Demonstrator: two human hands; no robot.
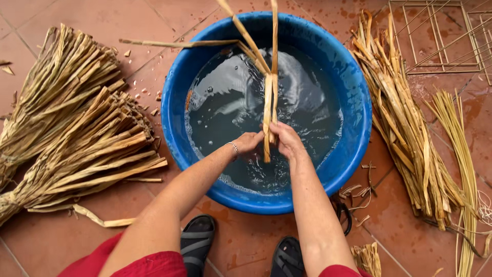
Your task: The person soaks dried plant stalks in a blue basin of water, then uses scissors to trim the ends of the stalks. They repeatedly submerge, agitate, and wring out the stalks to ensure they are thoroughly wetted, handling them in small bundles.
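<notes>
Nearest the camera, two black sandals (198, 240) stand on the wet red tile floor (61, 246), with red cloth (138, 264) over the knees at the bottom edge. Both forearms reach forward over a blue basin (353, 107) filled with water (225, 102).

The left hand (248, 142), a thin bracelet (234, 147) at its wrist, closes its fingers around a few pale dried stalks (268, 102). The right hand (286, 139) grips the same stalks just beside it, the two hands touching or nearly so. The stalks run upright in the picture: their lower ends hang just below the hands over the water, and their upper parts fan out above the far rim, one strip bending off to the left.

To the left of the basin lie two thick bundles (77, 138) of dried stalks, with small chips scattered between them and the basin. To the right lies a long loose pile (405, 128) of similar stalks, and beside that a sheaf of thinner, greener reeds (461, 154). Short scraps (359, 192) lie by the basin's near right edge.

Farthest off, at the top right, a thin wire frame (435, 36) rests on the tiles.
</notes>
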